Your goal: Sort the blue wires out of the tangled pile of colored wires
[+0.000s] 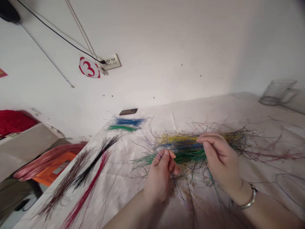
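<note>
My left hand (162,173) is closed, with thumb and forefinger pinching a few thin dark blue wires (175,183) whose ends stick out below the fingers. My right hand (221,160) hovers over a large pile of cut wires, its thumb and fingertips close together; whatever is between them is too fine to make out. In that pile, yellow wires (171,139) lie at the back, blue wires (188,146) in the middle and green wires (188,157) in front. Loose strands stick out of the pile on all sides. A silver bracelet (250,198) circles my right wrist.
Small bundles of blue wires (130,121), green wires (122,128), black wires (98,160), red wires (92,184) and brown wires (69,181) lie leftward on the covered table (124,197). A phone (128,111) and a glass mug (276,92) stand near the wall. An orange stool (51,170) carries coiled wire.
</note>
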A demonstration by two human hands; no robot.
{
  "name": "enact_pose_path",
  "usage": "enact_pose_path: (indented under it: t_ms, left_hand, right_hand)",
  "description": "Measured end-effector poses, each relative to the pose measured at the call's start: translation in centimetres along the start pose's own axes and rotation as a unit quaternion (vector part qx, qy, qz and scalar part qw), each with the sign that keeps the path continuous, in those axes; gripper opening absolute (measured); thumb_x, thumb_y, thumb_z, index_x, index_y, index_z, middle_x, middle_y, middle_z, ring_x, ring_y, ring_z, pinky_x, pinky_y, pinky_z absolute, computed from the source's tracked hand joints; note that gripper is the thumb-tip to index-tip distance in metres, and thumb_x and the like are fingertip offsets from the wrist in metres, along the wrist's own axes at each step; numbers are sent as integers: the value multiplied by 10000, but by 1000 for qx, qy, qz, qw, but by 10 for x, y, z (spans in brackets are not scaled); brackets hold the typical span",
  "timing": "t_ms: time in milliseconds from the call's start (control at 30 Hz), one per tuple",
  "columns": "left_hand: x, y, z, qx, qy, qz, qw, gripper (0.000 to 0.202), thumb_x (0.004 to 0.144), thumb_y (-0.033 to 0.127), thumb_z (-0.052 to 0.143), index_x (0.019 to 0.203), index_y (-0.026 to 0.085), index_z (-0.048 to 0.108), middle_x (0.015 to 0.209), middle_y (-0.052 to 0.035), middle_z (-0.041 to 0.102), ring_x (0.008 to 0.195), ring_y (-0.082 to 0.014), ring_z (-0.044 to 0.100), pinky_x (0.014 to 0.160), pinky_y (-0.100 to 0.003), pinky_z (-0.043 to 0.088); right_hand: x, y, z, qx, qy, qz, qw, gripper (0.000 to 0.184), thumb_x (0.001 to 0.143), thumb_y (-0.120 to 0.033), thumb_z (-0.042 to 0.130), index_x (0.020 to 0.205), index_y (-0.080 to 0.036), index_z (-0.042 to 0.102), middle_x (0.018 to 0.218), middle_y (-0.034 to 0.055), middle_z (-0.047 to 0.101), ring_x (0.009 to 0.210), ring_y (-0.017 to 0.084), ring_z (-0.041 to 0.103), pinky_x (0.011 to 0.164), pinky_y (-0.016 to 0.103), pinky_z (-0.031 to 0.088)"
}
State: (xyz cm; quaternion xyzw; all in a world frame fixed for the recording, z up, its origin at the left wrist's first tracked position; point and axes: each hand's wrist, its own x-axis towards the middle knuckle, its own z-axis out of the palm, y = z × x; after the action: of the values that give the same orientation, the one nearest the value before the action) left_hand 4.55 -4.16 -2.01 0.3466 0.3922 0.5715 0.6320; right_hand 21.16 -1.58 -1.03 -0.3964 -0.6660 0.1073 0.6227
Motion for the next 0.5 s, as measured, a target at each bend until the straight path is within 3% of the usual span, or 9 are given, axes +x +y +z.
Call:
enact_pose_path:
  t_ms: [67,133,300,400,500]
  left_hand:
    - [0,1,-1,-18,-7,-33,999,260,851,433,540,774,187,508,488,92,243,400,-56,206,413,-184,236]
    - [-2,2,-1,16,-11,-28,999,241,819,418,595,851,187,535,498,98,247,403,-49,148,388,-183,147]
    - [-5,5,-1,149,-20,36,988,451,773,301,674,1200,224,552,611,70,391,505,-59,317,492,-187,271]
    - [-7,8,1,214,-42,63,974,307,767,267,669,1065,196,652,662,29,495,612,-97,431,607,-224,353]
    - [-8,8,2,247,-37,87,964,122,767,278,659,801,162,678,710,-19,578,689,-141,491,655,-252,379]
  right_hand:
    - [-1,-8,-4,9,-28,-55,998,193,838,-96,494,936,-201,623,957,58,587,942,202,559,845,382,445]
    - [-2,-16,-6,24,-69,-117,990,232,799,-79,504,974,-182,616,959,74,580,942,217,552,823,400,458]
    - [-6,-33,-3,66,-160,-233,957,376,717,-93,522,1087,-148,564,955,101,585,916,245,549,783,438,498]
    - [-12,-38,-3,79,-221,-239,942,452,704,-131,536,1153,-174,519,966,96,599,924,254,563,814,452,504]
    - [-17,-36,-4,67,-215,-229,947,518,714,-166,535,1228,-180,474,1043,110,586,980,271,559,851,464,491]
